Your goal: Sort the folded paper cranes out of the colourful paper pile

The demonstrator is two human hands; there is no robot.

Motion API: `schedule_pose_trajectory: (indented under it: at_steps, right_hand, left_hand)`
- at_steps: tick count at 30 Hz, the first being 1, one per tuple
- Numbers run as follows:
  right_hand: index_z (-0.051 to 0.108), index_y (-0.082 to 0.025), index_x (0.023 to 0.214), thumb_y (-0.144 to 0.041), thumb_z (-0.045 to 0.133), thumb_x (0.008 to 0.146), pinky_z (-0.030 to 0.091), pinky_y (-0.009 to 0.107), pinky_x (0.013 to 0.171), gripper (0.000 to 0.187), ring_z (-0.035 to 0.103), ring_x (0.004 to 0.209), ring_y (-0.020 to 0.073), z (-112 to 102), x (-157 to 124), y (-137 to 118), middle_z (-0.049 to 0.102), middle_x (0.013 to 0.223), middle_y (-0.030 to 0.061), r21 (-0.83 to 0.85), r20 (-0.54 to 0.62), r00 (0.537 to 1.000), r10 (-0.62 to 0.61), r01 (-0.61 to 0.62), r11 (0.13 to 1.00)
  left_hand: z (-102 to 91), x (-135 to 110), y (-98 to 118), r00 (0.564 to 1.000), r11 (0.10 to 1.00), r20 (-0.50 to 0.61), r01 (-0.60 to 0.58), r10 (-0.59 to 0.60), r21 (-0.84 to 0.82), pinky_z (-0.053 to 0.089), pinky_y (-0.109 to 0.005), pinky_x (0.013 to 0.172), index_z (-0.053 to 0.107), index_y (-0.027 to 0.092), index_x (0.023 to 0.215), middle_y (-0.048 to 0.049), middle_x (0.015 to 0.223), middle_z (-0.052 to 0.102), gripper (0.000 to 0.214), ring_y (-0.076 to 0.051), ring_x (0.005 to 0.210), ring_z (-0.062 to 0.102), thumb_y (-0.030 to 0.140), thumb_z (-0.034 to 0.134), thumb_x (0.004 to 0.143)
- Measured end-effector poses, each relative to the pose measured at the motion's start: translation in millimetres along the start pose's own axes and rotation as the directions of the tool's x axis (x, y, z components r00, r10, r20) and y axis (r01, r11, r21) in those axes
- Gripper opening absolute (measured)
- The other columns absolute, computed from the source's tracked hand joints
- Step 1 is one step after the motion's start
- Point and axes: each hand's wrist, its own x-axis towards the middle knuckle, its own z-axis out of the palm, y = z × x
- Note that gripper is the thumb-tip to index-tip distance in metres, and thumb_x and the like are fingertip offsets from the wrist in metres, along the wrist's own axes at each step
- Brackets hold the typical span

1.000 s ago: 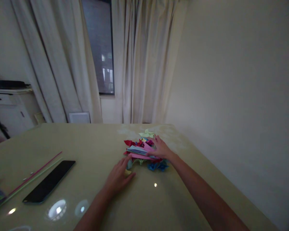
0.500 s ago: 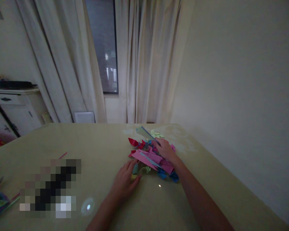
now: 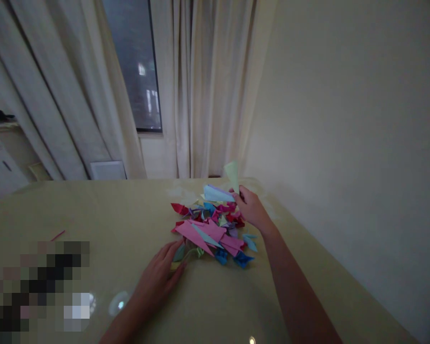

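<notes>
A heap of folded coloured paper pieces (image 3: 211,229), pink, red, blue and green, lies on the table (image 3: 129,210) in front of me. My right hand (image 3: 250,208) is at the heap's far right side, fingers closed on light blue and pale green paper sheets (image 3: 218,191) lifted above the pile. My left hand (image 3: 156,279) lies flat on the table at the heap's near left edge, fingers stretched out and touching a small green and yellow piece (image 3: 181,253).
A pixelated dark patch (image 3: 39,286) covers something at the table's left front, with a pink stick (image 3: 57,235) beside it. Curtains and a dark window (image 3: 136,67) stand behind the table. A plain wall (image 3: 344,119) runs along the right side.
My right hand moved from the top of the heap to its far right and raised some paper sheets. The pile has spread out. My left hand stayed by the near left edge.
</notes>
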Motion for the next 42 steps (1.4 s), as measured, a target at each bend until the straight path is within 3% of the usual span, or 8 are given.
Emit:
schedule_pose_trajectory:
  at_steps: [4,9,15,22,28,35,39,42]
  right_hand:
    - [0.074,-0.018,0.107,-0.039,0.055,0.097,0.05,0.029,0.069,0.029,0.066,0.073,0.0181,2,3,8,0.074,0.088,0.005,0.222,-0.032,0.996,0.082,-0.073,0.972]
    - [0.077,-0.017,0.087,-0.056,0.082,0.076,0.053,0.029,0.064,0.042,0.065,0.069,0.0181,7,3,12,0.071,0.078,0.0025,0.561,0.076,0.973,0.218,-0.223,0.797]
    - [0.078,-0.018,0.088,-0.044,0.086,0.066,0.054,0.029,0.064,0.036,0.068,0.068,0.0183,15,4,8,0.073,0.077,0.0024,0.648,0.078,0.954,0.29,-0.269,0.712]
    - [0.061,-0.02,0.073,-0.057,0.063,0.085,0.035,0.025,0.05,0.039,0.047,0.052,0.0127,22,2,19,0.052,0.057,-0.0049,0.434,0.029,0.952,0.306,-0.287,0.854]
    - [0.056,-0.022,0.076,-0.056,0.053,0.094,0.037,0.025,0.051,0.038,0.051,0.056,0.0152,41,-1,36,0.053,0.059,-0.0032,0.382,-0.033,0.93,0.366,-0.326,0.865]
    - [0.068,-0.019,0.099,-0.044,0.061,0.09,0.052,0.028,0.06,0.027,0.067,0.063,0.0176,46,-1,27,0.071,0.075,0.0022,0.406,0.119,0.94,0.32,-0.34,0.848]
    - [0.074,-0.021,0.088,-0.034,0.07,0.086,0.051,0.03,0.071,0.014,0.068,0.076,0.0193,31,-2,21,0.075,0.086,0.0051,0.09,0.084,0.969,0.233,-0.24,0.966]
    - [0.07,-0.021,0.069,-0.045,0.078,0.083,0.047,0.032,0.068,0.029,0.064,0.069,0.021,20,-5,25,0.07,0.07,0.0053,-0.138,0.083,0.957,0.28,-0.267,0.954]
  left_hand:
    - [-3.1,-2,1,1.0,1.0,-0.015,-0.007,0.007,0.015,0.061,-0.042,0.103,0.053,0.028,0.147,-0.0096,0.14,0.067,0.047,-0.026,0.123,0.07,0.037,0.057,0.101]
    - [-3.9,-4,-2,1.0,1.0,-0.018,0.0,0.0,0.026,0.063,-0.04,0.1,0.056,0.029,0.142,-0.0088,0.138,0.069,0.043,-0.026,0.119,0.072,0.04,0.057,0.101]
    - [-3.9,-4,-4,0.999,0.998,0.024,0.038,-0.039,0.044,0.062,-0.043,0.101,0.058,0.027,0.139,-0.0111,0.137,0.068,0.041,-0.027,0.119,0.072,0.044,0.054,0.102]
    - [-3.3,-7,-6,0.999,0.998,0.019,0.044,-0.045,0.036,0.062,-0.042,0.101,0.059,0.027,0.137,-0.0098,0.138,0.067,0.04,-0.026,0.119,0.071,0.045,0.054,0.102]
    - [-4.8,-6,-3,0.998,0.998,0.016,0.054,-0.054,0.01,0.062,-0.044,0.102,0.062,0.027,0.136,-0.0108,0.136,0.069,0.04,-0.028,0.118,0.072,0.046,0.054,0.101]
    - [-4.8,-5,-1,0.998,0.998,0.025,0.065,-0.065,0.022,0.061,-0.043,0.102,0.061,0.027,0.136,-0.01,0.137,0.068,0.039,-0.027,0.119,0.072,0.045,0.054,0.102]
    - [-4.3,-5,-2,0.998,0.998,0.018,0.055,-0.056,0.02,0.061,-0.042,0.103,0.059,0.027,0.138,-0.0097,0.137,0.068,0.04,-0.027,0.119,0.071,0.045,0.054,0.102]
    - [-5.0,-5,-1,0.997,0.998,0.026,0.066,-0.066,0.018,0.06,-0.044,0.103,0.058,0.026,0.14,-0.0109,0.139,0.067,0.044,-0.028,0.121,0.07,0.048,0.054,0.102]
